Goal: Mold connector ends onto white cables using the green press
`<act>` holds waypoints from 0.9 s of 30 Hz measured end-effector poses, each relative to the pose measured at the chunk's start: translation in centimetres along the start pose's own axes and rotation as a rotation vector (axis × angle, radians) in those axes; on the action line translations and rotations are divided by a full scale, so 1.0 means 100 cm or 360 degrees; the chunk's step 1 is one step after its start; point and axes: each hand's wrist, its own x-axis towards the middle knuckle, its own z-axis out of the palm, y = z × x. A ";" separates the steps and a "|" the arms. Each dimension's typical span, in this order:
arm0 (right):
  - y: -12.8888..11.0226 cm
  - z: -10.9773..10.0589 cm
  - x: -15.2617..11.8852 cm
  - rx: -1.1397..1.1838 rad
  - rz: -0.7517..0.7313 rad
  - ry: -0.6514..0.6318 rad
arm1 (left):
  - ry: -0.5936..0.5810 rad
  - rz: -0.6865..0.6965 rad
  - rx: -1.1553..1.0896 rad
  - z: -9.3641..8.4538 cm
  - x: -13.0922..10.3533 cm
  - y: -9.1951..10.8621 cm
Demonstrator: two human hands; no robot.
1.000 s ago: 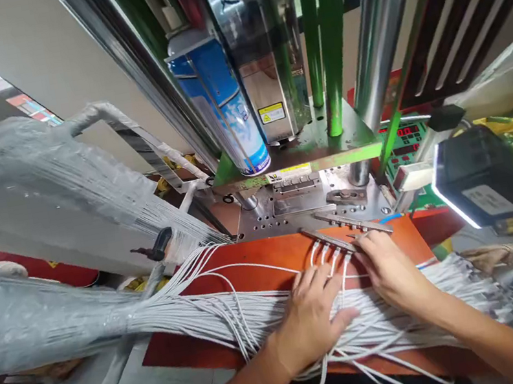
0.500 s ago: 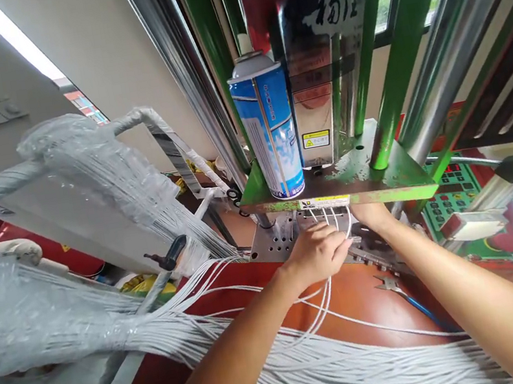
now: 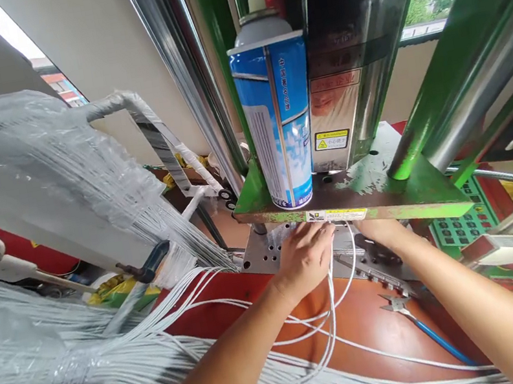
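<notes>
My left hand (image 3: 307,257) is just below the front edge of the machine's green plate (image 3: 416,208). Its fingers curl closed around a few thin white cables (image 3: 332,297), which hang from it in loops. Another cable arcs down to the right of that hand from under the plate. My right hand (image 3: 377,229) reaches beneath the same plate from the right, so its fingers are hidden. Both hands work above a metal bed with holes (image 3: 267,252). A blue spray can (image 3: 278,123) stands upright on the plate above my left hand.
Blue-handled cutting pliers (image 3: 421,325) lie on the brown tabletop (image 3: 372,323), left of my right forearm. Many white cables (image 3: 287,377) spread across the front. Plastic-wrapped cable bundles (image 3: 100,172) hang over a rack at left. A green button panel (image 3: 462,220) sits at right.
The view has moved closer to the machine. My left hand has moved up toward the plate, its fingers nearer the underside, and the cables now hang down from it. My right hand stays under the plate.
</notes>
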 end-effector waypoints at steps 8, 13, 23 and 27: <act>-0.063 0.017 -0.069 -0.0552 -0.0195 0.0003 | -0.0225 -0.0160 0.0244 0.000 -0.001 0.014; -0.068 0.020 -0.051 -0.0731 -0.0165 -0.0119 | -0.0239 -0.0158 0.0279 0.011 0.001 0.005; -0.066 0.033 -0.043 -0.0654 -0.0112 0.0057 | -0.0083 -0.0227 0.0287 0.039 0.006 -0.007; -0.059 0.002 -0.068 -0.0549 -0.0140 0.0124 | -0.0123 -0.0172 0.0064 0.001 0.004 0.002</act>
